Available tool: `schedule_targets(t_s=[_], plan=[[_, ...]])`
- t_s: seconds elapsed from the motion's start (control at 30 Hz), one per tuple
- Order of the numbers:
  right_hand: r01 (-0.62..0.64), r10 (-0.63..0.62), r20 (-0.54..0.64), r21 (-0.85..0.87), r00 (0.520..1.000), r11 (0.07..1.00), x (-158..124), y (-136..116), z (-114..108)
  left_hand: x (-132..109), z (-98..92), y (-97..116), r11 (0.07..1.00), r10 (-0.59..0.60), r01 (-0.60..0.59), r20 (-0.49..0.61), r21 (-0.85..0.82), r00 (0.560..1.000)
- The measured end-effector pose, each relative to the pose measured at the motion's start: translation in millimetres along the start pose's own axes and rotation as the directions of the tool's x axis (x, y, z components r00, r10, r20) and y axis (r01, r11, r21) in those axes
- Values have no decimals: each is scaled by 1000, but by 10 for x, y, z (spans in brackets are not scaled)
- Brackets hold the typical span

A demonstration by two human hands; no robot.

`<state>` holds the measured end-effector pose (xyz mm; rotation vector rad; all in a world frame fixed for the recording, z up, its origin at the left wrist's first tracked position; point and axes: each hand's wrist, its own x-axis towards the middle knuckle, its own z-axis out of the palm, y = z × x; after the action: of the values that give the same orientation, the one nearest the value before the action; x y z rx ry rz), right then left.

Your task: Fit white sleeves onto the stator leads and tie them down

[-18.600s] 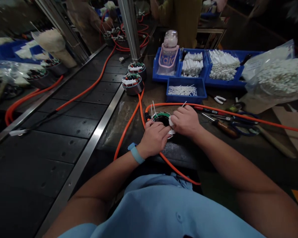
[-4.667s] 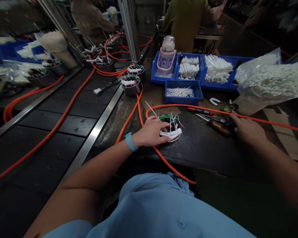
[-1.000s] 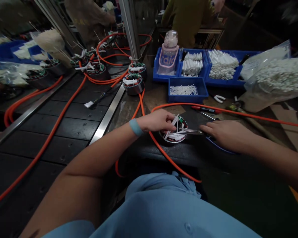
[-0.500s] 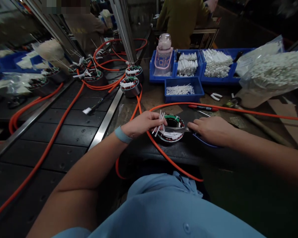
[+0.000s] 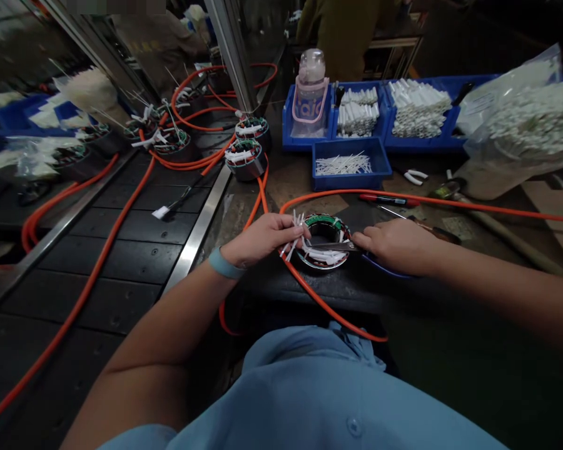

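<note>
A round motor stator [image 5: 326, 224] with green windings, white sleeves and an orange cable [image 5: 309, 290] lies on the dark bench in front of me. My left hand [image 5: 263, 237] is at its left rim and pinches a bunch of white cable-tie tails [image 5: 294, 239]. My right hand [image 5: 394, 245] comes from the right and grips blue-handled scissors [image 5: 338, 246]. Their blades point left across the stator's near side, towards the tie tails.
Two more stators [image 5: 244, 159] stand by the steel rail of a black conveyor [image 5: 136, 237] on the left. Blue bins [image 5: 385, 134] with white sleeves and ties, a bottle [image 5: 310, 94], a red pen [image 5: 388, 200] and a screwdriver [image 5: 426, 228] lie behind. People work at the far side.
Over the last second my right hand with the scissors has slid left towards the stator. My left hand has gathered the tie tails at the left rim.
</note>
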<state>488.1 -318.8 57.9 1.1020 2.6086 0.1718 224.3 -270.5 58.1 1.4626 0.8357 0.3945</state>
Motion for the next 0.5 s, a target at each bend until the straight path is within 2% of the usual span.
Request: schedule_targets(t_s=[0.07,0.17,0.27,0.33,0.4,0.43,0.5], plan=[[-28,28,1,-39,1000,999,-23,8,9,-18,-10,3,1000,4,-4,-11,11,1000],[-111,111,-7,12,994,994,-249,103,142,-79,-29,-7,998,67,-65,-131,16,989],[-296,298,9,153,954,943,-616,229,401,26,-34,25,983,185,-172,-272,71,944],[-432,423,88,213,902,876,-786,276,549,323,-50,104,964,264,-236,-340,123,903],[-495,469,159,257,869,830,-838,294,612,789,-113,231,923,382,-318,-413,218,826],[-496,465,173,284,868,821,-837,310,608,1046,-166,305,906,409,-308,-416,291,812],[-465,441,152,360,885,809,-862,405,565,1480,-292,448,883,375,-178,-422,435,825]])
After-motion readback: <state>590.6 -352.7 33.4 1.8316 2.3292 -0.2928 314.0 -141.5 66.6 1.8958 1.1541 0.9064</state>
